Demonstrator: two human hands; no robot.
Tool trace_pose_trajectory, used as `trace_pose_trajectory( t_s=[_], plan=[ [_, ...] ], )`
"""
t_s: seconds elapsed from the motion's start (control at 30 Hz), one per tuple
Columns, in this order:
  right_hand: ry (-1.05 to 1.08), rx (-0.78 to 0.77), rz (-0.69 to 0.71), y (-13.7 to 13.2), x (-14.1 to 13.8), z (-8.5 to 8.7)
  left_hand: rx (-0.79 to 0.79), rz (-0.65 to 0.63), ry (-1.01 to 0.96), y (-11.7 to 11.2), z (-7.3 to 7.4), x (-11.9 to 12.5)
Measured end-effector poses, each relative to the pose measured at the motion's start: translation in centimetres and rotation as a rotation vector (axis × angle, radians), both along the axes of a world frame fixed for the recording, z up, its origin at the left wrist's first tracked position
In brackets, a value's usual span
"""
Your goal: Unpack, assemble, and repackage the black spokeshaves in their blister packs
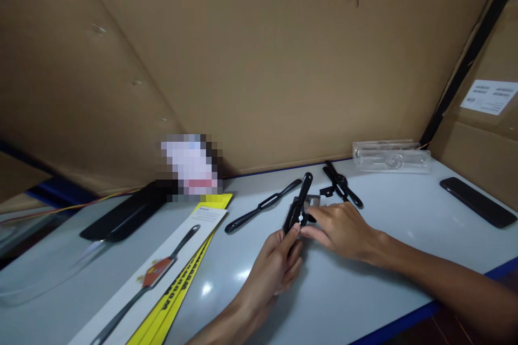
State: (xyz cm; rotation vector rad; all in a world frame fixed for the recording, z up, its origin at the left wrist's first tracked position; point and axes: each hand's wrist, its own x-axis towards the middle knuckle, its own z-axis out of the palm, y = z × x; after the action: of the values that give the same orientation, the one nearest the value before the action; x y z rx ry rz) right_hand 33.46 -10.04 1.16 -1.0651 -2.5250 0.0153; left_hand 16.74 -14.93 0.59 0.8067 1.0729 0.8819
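Left hand: our left hand has its fingers closed on the near part of a black tool, thumb on top.
Right hand: our right hand bends its fingers at the tool's middle, beside a grey metal piece; we cannot tell whether they grip.
Black tool: we have it over the table's middle, far handle pointing away.
Left of it: a slotted black bar, then a printed white card.
Far right: clear plastic packs.
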Motion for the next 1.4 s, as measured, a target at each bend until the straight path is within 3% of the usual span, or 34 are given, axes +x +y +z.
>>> trace_pose_trajectory(
  t_s=[0.23,0.43,0.73,0.9,1.17,1.4],
  plan=[
    [0.164,0.041,0.015,1.0,1.2,1.2,-0.032,-0.008,0.009,0.1,0.2,-0.1],
    [0.156,0.046,0.183,0.7,1.1,1.0,-0.023,-0.032,0.049,0.3,-0.6,0.0],
    [0.227,0.008,0.134,0.6,0.7,0.5,-0.026,-0.008,0.051,0.1,-0.7,0.0],
    [0.284,-0.084,0.084,-0.1,0.2,0.3,-0.021,0.004,0.060,0.2,-1.2,0.2],
    [0.368,-0.244,0.117,-0.6,-0.4,0.5,0.006,-0.002,0.055,0.1,-0.3,0.4],
    [0.391,-0.092,0.125,0.3,0.5,0.9,0.000,-0.031,0.070,0.2,-0.7,0.1]
  ],
)
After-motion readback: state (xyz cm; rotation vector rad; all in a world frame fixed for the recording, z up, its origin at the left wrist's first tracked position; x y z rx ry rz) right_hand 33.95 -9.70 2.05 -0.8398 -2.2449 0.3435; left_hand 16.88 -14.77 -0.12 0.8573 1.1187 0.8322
